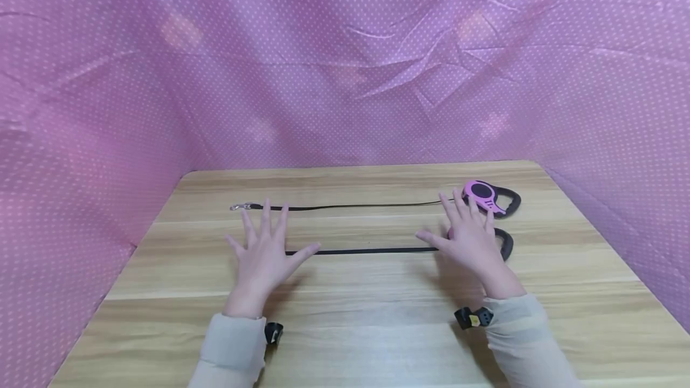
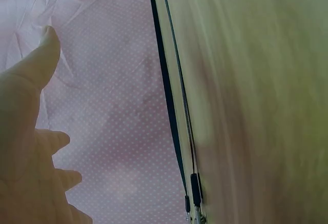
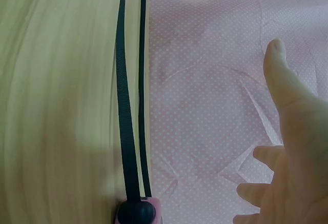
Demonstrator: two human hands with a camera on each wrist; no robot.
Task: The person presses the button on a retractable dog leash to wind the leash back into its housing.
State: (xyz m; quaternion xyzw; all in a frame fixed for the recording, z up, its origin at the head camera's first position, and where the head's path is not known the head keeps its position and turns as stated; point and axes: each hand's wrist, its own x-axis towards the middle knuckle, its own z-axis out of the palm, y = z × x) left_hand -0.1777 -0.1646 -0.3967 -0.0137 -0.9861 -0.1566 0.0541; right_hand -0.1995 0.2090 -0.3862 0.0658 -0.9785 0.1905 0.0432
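Note:
Two retractable dog leashes lie stretched across the table, one behind the other. At the back right sits the far leash's pink and black case point(image 1: 479, 190), its thin black strap point(image 1: 356, 206) running left to a metal clip point(image 1: 241, 206). The near leash's strap point(image 1: 372, 251) runs parallel; its black handle loop point(image 1: 505, 243) shows behind my right hand point(image 1: 470, 238). That hand, fingers spread, hovers over the near case, hiding most of it. My left hand point(image 1: 262, 262), also spread wide, is held above the near strap's left end and hides its clip. Both hands hold nothing.
The wooden table point(image 1: 356, 328) has rounded far corners. Pink dotted cloth point(image 1: 345, 106) hangs behind it and along both sides. A small black camera point(image 1: 273, 333) is strapped at the left wrist and another camera point(image 1: 473, 318) at the right.

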